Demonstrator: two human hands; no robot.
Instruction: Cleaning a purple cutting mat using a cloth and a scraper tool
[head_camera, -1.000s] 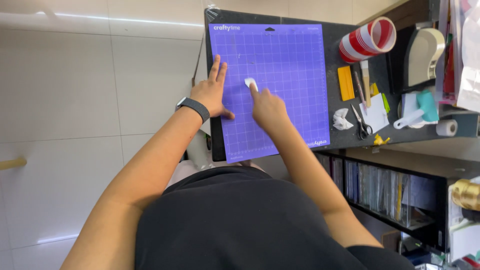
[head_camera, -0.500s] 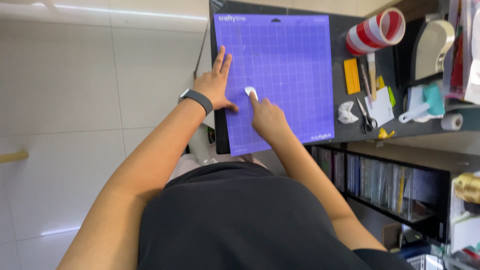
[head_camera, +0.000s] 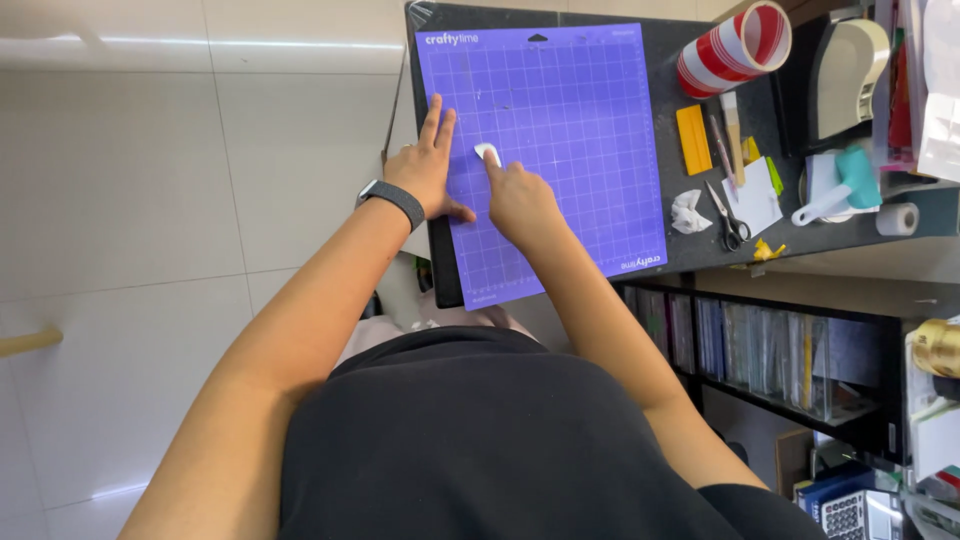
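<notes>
A purple gridded cutting mat (head_camera: 570, 110) lies on a dark table (head_camera: 690, 255). My left hand (head_camera: 425, 170) rests flat on the mat's left edge, fingers stretched out, a dark watch on its wrist. My right hand (head_camera: 518, 200) is closed around a small white scraper (head_camera: 488, 152) and presses its tip onto the mat, just right of my left fingers.
To the right of the mat lie an orange scraper (head_camera: 694, 140), scissors (head_camera: 728, 222), crumpled white paper (head_camera: 688, 212), a red-and-white tape roll (head_camera: 735, 45), a tape dispenser (head_camera: 845, 75) and a teal-handled tool (head_camera: 840, 180). Shelves with files stand under the table.
The view has shifted slightly. My right hand with the white scraper has moved a little along the mat; my left hand stays pressed on the mat's edge.
</notes>
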